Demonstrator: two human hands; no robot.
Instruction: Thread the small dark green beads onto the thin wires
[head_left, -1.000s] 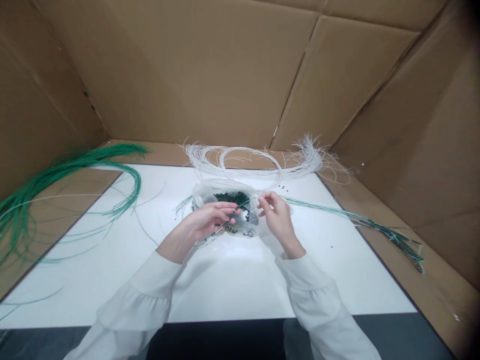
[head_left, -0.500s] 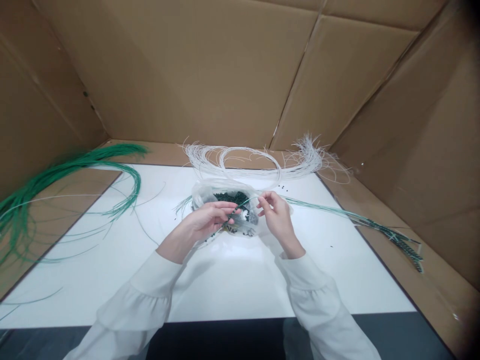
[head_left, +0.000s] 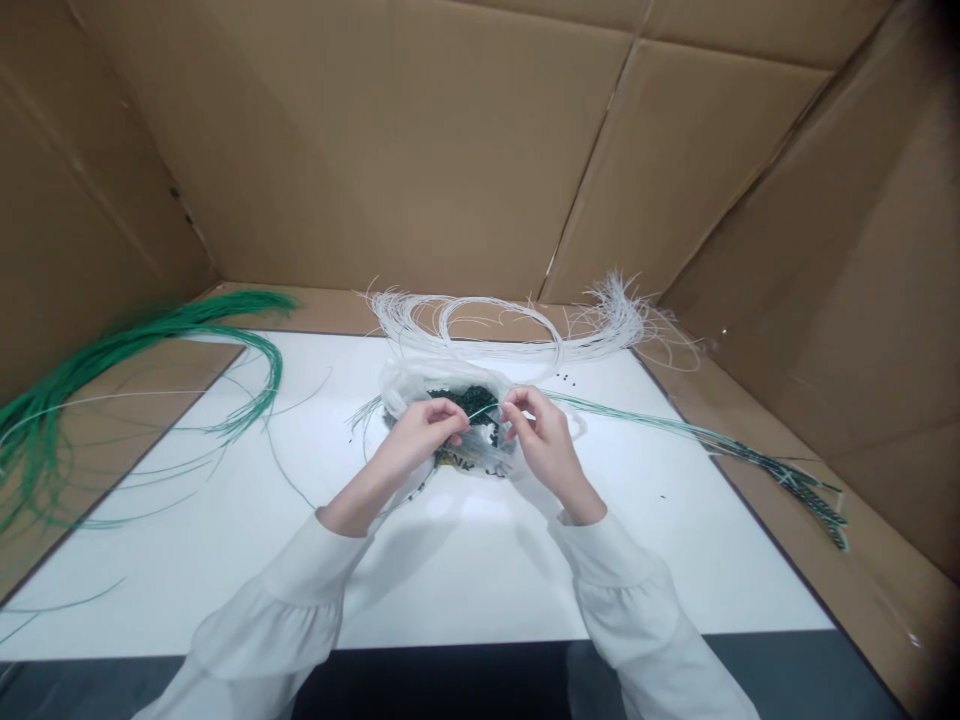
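A thin green cord (head_left: 484, 411) stretches between my two hands over an open clear plastic bag (head_left: 405, 378). My left hand (head_left: 421, 435) pinches it on one side, fingertips pressed together. On the other side my right hand (head_left: 546, 438) is closed on it between thumb and fingers. Small dark beads (head_left: 471, 398) lie heaped inside the bag, just behind the hands. Below my left hand hangs a strand with a few dark beads (head_left: 420, 487) on it. My fingers hide how the strand continues and whether beads sit within the grip.
A bundle of green cords (head_left: 150, 335) curves along the left side. White cords (head_left: 510, 345) lie coiled at the back. To the right, green cords strung with dark beads (head_left: 802, 485) reach past the white tabletop (head_left: 637, 560). Cardboard walls (head_left: 375, 150) enclose the table.
My left hand has closed from spread fingers into a pinch, covering the beaded part of the cord. My right hand has moved slightly left, so the hands are closer together.
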